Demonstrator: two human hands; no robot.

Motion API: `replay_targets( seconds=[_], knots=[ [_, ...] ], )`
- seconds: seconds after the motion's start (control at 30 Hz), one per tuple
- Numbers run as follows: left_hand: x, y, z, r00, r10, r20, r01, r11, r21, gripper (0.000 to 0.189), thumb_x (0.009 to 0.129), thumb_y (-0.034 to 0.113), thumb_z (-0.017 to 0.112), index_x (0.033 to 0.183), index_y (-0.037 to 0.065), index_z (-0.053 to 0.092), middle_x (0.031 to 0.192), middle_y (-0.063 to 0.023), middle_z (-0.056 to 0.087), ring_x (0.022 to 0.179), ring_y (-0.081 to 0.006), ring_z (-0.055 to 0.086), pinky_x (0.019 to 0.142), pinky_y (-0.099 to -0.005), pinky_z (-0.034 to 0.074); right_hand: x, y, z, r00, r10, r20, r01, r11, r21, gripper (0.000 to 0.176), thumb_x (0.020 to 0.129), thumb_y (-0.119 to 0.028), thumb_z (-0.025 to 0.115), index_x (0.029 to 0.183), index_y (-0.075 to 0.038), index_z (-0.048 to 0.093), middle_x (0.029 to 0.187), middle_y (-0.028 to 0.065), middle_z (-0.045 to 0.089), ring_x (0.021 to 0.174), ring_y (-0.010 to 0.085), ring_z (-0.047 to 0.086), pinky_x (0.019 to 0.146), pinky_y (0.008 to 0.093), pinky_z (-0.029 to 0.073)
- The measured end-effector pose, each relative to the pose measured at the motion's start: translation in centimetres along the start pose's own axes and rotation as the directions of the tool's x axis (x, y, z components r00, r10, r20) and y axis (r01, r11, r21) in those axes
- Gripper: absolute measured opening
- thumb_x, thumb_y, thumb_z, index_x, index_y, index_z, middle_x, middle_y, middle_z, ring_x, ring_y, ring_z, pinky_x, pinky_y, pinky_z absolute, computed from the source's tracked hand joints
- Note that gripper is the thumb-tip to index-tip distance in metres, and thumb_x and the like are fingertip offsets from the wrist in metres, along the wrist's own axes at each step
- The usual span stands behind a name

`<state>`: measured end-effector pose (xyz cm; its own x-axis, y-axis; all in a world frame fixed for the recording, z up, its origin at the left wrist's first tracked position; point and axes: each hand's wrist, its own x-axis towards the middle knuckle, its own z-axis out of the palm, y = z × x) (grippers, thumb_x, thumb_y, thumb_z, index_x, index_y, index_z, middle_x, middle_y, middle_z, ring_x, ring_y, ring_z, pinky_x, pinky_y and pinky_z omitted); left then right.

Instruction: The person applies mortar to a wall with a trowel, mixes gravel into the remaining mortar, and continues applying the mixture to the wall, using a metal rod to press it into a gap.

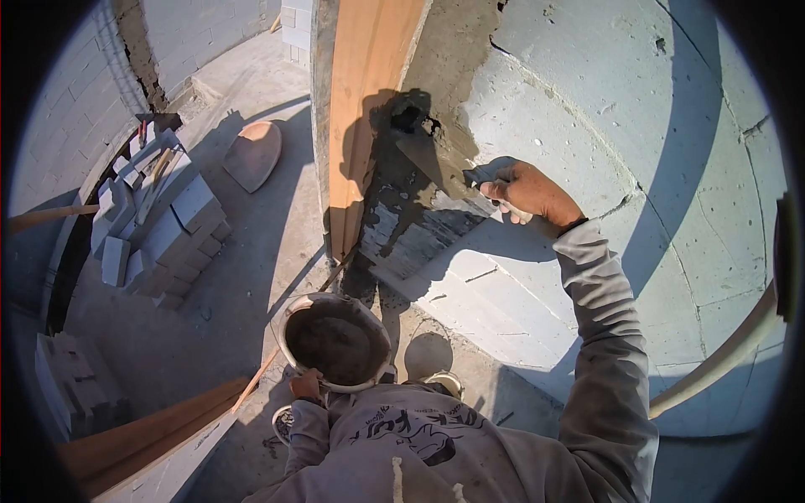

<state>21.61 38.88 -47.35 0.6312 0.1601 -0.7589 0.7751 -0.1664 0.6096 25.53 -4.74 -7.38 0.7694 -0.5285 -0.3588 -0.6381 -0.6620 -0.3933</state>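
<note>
My right hand (530,194) is closed around the pale handle of a trowel (476,177), held against the block wall beside a door frame. Wet grey mortar (459,92) covers a strip of wall between the wooden frame (369,67) and the bare blocks. Part of the trowel's blade blends into the dark mortar and shadow. Low in front of my body, my left hand (309,385) grips the rim of a bucket (385,325). Grey mortar (334,339) lies inside that bucket.
Stacked white blocks (172,230) stand at the left, with tools on top. A rounded, shallow pan (253,156) rests on the concrete floor. Below lies a wooden frame piece (168,423). A pale hose or pole (713,365) curves along the right side.
</note>
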Motion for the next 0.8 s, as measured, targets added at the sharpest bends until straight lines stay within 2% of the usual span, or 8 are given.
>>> replay_targets(
  seconds=[0.1, 0.2, 0.27, 0.3, 0.53, 0.67, 0.73, 0.8],
  knots=[
    [1.4, -0.9, 0.2, 0.999, 0.041, -0.008, -0.040, 0.999, 0.033, 0.019, 0.060, 0.010, 0.066, 0.066, -0.006, 0.061, 0.065, -0.0115, 0.061, 0.053, -0.0222, 0.056, 0.050, -0.0366, 0.046, 0.1, 0.0, 0.5, 0.997, -0.066, -0.035, 0.061, 0.989, -0.135, 0.039, 0.088, -0.033, 0.060, 0.093, 0.006, 0.063, 0.066, 0.0109, 0.061, 0.047, 0.0176, 0.056, 0.051, 0.0319, 0.046],
    [1.4, -0.3, 0.5, 0.999, 0.015, -0.030, -0.016, 0.998, -0.060, 0.021, 0.059, 0.011, 0.068, 0.062, -0.008, 0.059, 0.062, -0.0130, 0.062, 0.049, -0.0225, 0.057, 0.048, -0.0364, 0.047, -0.7, -0.8, 0.1, 0.969, -0.226, -0.097, 0.173, 0.906, -0.387, 0.045, 0.087, -0.038, 0.058, 0.088, 0.006, 0.064, 0.078, 0.0250, 0.063, 0.076, 0.0367, 0.064, 0.072, 0.0400, 0.049],
    [1.2, -0.3, 0.3, 1.000, 0.001, -0.029, -0.004, 0.997, -0.083, 0.022, 0.059, 0.011, 0.069, 0.063, -0.008, 0.059, 0.062, -0.0130, 0.062, 0.049, -0.0228, 0.057, 0.047, -0.0364, 0.046, -1.6, -0.4, -0.8, 0.977, -0.127, -0.173, 0.079, 0.962, -0.260, 0.047, 0.086, -0.040, 0.058, 0.088, 0.006, 0.064, 0.081, 0.0269, 0.063, 0.086, 0.0410, 0.061, 0.078, 0.0427, 0.047],
    [0.9, -0.1, 0.3, 0.999, 0.014, -0.035, -0.018, 0.994, -0.103, 0.022, 0.059, 0.012, 0.069, 0.062, -0.008, 0.059, 0.063, -0.0133, 0.062, 0.049, -0.0233, 0.057, 0.047, -0.0366, 0.046, -1.8, 0.2, -0.8, 0.923, -0.308, -0.233, 0.203, 0.901, -0.384, 0.045, 0.085, -0.039, 0.061, 0.084, 0.005, 0.064, 0.079, 0.0251, 0.063, 0.080, 0.0402, 0.061, 0.074, 0.0435, 0.048],
    [5.1, -3.0, -1.6, 0.997, 0.066, -0.050, -0.060, 0.992, 0.113, 0.025, 0.060, 0.013, 0.067, 0.073, -0.007, 0.060, 0.068, -0.0152, 0.062, 0.057, -0.0268, 0.060, 0.054, -0.0389, 0.049, -4.5, -0.8, 0.3, 0.895, -0.326, -0.306, 0.122, 0.837, -0.534, 0.037, 0.083, -0.032, 0.065, 0.089, 0.004, 0.060, 0.072, 0.0214, 0.062, 0.070, 0.0389, 0.061, 0.065, 0.0430, 0.048],
    [3.0, -1.5, -2.8, 0.987, -0.116, -0.112, 0.109, 0.992, -0.064, 0.029, 0.059, 0.012, 0.067, 0.080, -0.008, 0.060, 0.072, -0.0155, 0.063, 0.061, -0.0270, 0.061, 0.057, -0.0392, 0.050, -5.7, -1.2, 2.7, 0.936, -0.334, -0.110, 0.253, 0.857, -0.448, 0.036, 0.081, -0.032, 0.068, 0.088, 0.002, 0.059, 0.068, 0.0213, 0.060, 0.069, 0.0375, 0.061, 0.063, 0.0425, 0.048],
    [4.2, -3.0, -3.5, 0.982, -0.117, -0.151, 0.113, 0.993, -0.036, 0.026, 0.059, 0.010, 0.066, 0.078, -0.007, 0.058, 0.072, -0.0158, 0.062, 0.059, -0.0274, 0.060, 0.056, -0.0402, 0.051, -5.2, -0.3, 4.4, 0.851, -0.499, 0.162, 0.522, 0.836, -0.171, 0.039, 0.079, -0.034, 0.071, 0.087, 0.003, 0.058, 0.066, 0.0194, 0.058, 0.066, 0.0350, 0.060, 0.061, 0.0403, 0.047],
    [1.8, -1.0, -3.7, 0.978, -0.122, -0.172, 0.110, 0.991, -0.075, 0.024, 0.060, 0.009, 0.065, 0.076, -0.006, 0.057, 0.070, -0.0157, 0.061, 0.059, -0.0275, 0.059, 0.054, -0.0399, 0.050, -3.9, 0.2, 4.8, 0.829, -0.492, 0.264, 0.531, 0.841, -0.100, 0.041, 0.078, -0.035, 0.071, 0.085, 0.003, 0.058, 0.064, 0.0184, 0.057, 0.063, 0.0337, 0.059, 0.060, 0.0386, 0.047]
  ],
)
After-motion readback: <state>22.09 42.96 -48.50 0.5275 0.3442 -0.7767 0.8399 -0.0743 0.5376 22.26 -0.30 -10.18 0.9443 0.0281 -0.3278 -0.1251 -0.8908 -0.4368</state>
